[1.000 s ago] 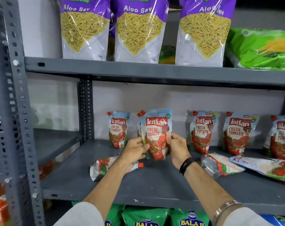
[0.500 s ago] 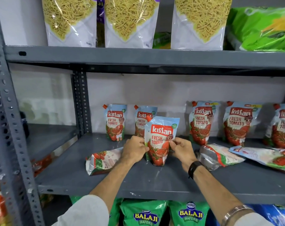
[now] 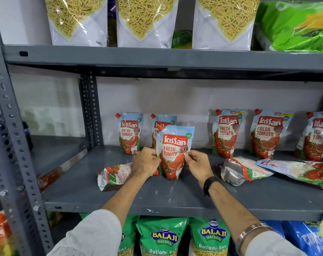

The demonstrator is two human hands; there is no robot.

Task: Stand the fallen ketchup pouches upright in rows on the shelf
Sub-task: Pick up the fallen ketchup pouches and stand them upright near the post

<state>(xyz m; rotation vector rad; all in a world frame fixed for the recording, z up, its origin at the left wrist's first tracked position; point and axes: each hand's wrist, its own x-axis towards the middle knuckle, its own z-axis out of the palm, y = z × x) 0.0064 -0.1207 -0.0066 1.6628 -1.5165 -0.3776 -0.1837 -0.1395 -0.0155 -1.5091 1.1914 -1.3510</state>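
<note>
A Kissan ketchup pouch [image 3: 173, 150] stands upright on the grey middle shelf [image 3: 175, 196], pinched at its sides by my left hand [image 3: 146, 161] and my right hand [image 3: 197, 163]. Two pouches stand behind it at the back, one on the left [image 3: 129, 133] and one partly hidden [image 3: 164, 122]. Three bigger pouches [image 3: 227, 133] [image 3: 269, 134] [image 3: 316, 135] stand at the back right. One fallen pouch [image 3: 113, 176] lies left of my left hand. Two more fallen pouches [image 3: 244, 170] [image 3: 295, 168] lie to the right.
The upper shelf [image 3: 157, 58] carries Aloo Sev bags [image 3: 147, 21] and green packets [image 3: 295, 24]. Balaji wafers bags [image 3: 164, 235] fill the shelf below. A perforated steel upright [image 3: 13, 137] stands at the left, another upright [image 3: 89, 108] at the back.
The held pouch has come down from in front of the back row and forward onto the shelf, both hands still on it. The view has tilted down.
</note>
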